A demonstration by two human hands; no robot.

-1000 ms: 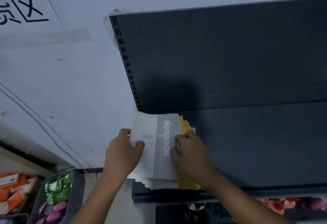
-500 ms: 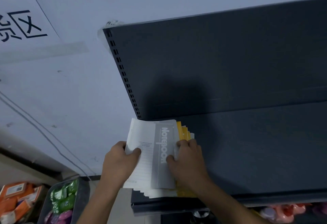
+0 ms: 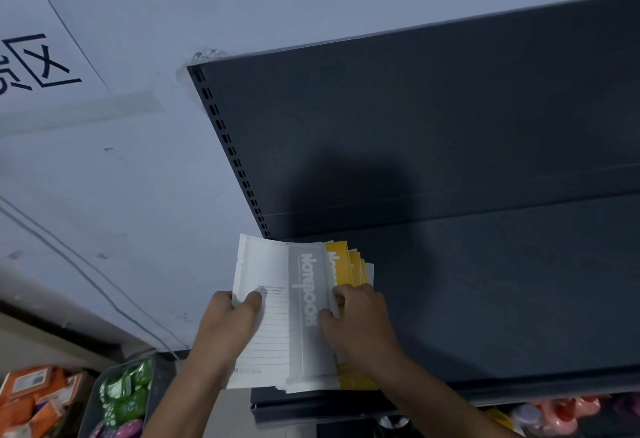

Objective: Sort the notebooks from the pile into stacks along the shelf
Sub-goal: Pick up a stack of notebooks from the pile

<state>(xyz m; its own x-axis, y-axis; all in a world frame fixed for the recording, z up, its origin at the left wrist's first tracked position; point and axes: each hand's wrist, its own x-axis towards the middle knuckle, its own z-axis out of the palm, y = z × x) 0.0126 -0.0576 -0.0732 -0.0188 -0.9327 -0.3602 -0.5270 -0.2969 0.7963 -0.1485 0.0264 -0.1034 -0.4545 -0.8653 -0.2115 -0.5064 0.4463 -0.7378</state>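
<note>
Sorting seems barely begun: the pile (image 3: 348, 259) sits at the shelf's (image 3: 502, 299) left end, no stacks yet visible, left hand (image 3: 227, 332) and right hand (image 3: 362, 328) each with grip clamped on the top white notebook (image 3: 273, 271).

Notebook pile (image 3: 277, 264) on shelf (image 3: 502, 299) at L end, overhanging front edge; L hand (image 3: 225, 326) on pile's L side, R hand (image 3: 360, 323) on R side; back panel (image 3: 415, 126) behind; bin (image 3: 160, 380) below-L.

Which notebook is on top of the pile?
The white and grey notebook is on top; the yellow notebooks only peek out from under its right edge.
</note>
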